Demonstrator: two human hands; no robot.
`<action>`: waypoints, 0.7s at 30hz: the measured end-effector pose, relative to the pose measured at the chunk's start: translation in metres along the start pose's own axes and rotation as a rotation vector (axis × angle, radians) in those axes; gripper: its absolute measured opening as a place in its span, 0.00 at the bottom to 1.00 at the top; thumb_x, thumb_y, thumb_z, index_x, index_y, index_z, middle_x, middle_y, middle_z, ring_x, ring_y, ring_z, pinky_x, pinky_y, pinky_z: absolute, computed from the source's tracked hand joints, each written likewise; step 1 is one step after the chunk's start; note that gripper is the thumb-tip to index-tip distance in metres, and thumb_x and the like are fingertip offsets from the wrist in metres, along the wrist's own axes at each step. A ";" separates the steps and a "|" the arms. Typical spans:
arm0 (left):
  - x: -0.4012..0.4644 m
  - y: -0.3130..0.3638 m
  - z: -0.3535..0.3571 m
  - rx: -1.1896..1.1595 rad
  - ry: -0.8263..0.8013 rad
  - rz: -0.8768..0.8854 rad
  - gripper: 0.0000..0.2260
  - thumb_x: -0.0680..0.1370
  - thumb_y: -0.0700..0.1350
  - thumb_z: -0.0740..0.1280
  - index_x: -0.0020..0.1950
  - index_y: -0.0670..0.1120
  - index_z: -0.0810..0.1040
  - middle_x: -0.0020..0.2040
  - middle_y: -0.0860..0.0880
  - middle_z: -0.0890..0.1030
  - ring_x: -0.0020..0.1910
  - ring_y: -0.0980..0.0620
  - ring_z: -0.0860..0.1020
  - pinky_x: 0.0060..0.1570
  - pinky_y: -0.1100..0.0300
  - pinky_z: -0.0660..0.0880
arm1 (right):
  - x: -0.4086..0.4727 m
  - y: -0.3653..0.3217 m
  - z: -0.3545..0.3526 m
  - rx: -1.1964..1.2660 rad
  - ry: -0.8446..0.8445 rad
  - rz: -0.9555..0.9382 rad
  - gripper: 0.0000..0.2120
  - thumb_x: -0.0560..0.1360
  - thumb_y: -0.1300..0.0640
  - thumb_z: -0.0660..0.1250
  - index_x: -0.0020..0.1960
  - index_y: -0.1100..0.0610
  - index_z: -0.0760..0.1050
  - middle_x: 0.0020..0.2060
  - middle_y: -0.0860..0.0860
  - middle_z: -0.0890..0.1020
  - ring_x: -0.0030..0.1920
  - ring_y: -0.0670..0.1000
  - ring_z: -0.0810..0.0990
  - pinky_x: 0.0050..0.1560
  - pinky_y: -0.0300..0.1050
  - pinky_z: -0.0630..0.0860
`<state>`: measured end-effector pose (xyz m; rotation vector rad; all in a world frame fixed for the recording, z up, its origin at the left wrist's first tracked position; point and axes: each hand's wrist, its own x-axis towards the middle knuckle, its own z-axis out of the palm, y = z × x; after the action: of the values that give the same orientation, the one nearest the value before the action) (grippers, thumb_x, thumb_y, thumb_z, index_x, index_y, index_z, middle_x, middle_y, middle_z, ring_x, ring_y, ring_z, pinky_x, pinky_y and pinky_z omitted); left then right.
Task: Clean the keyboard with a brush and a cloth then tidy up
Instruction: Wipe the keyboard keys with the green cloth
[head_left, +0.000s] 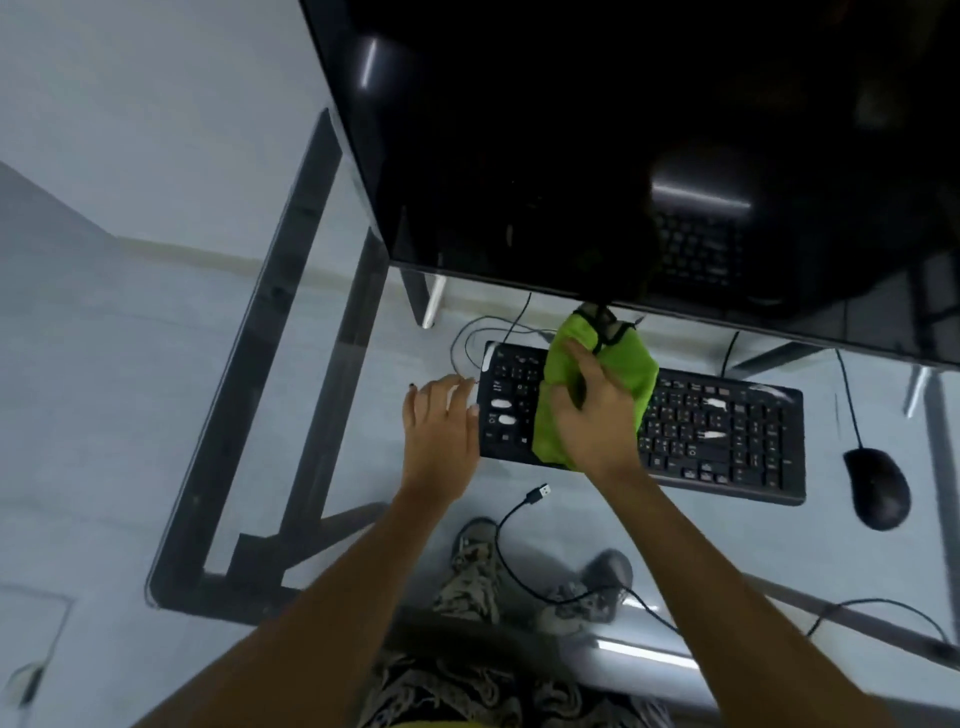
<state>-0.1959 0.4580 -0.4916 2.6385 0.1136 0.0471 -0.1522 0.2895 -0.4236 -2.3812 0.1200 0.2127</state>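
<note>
While under the cloth (597, 395), keyboard (722, 441) lengthwise left-right.

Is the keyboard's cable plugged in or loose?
Loose, it seems: a cable's plug lies free on the glass desk in front of the keyboard, though its link to the keyboard is hidden.

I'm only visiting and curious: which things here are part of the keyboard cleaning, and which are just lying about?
Part of the job:
- keyboard
- green cloth, gripped by the right hand
- left hand, steadying the keyboard's end

Just lying about:
- mouse
- loose USB plug and its cable
- monitor
</note>
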 end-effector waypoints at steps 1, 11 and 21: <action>0.000 -0.002 0.002 0.007 -0.001 0.023 0.17 0.81 0.46 0.53 0.66 0.43 0.73 0.62 0.44 0.75 0.62 0.43 0.72 0.68 0.40 0.63 | -0.006 0.004 -0.001 0.060 -0.035 -0.004 0.30 0.76 0.51 0.63 0.76 0.50 0.59 0.43 0.57 0.81 0.31 0.50 0.77 0.33 0.39 0.73; -0.002 -0.014 0.010 0.095 -0.029 0.111 0.20 0.83 0.48 0.49 0.67 0.43 0.74 0.65 0.42 0.74 0.66 0.42 0.71 0.69 0.39 0.61 | -0.006 0.025 0.030 -0.587 0.096 -0.431 0.24 0.74 0.53 0.63 0.71 0.48 0.70 0.65 0.56 0.75 0.52 0.60 0.72 0.51 0.59 0.73; -0.003 -0.016 0.016 0.191 0.016 0.140 0.18 0.81 0.47 0.56 0.69 0.44 0.72 0.65 0.43 0.74 0.66 0.43 0.70 0.69 0.40 0.62 | -0.017 -0.005 0.038 -0.519 -0.047 -0.442 0.18 0.70 0.51 0.70 0.60 0.51 0.80 0.50 0.61 0.77 0.26 0.54 0.77 0.20 0.44 0.77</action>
<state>-0.1990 0.4639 -0.5133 2.8333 -0.0644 0.1095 -0.1730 0.3197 -0.4439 -2.8329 -0.5418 0.0933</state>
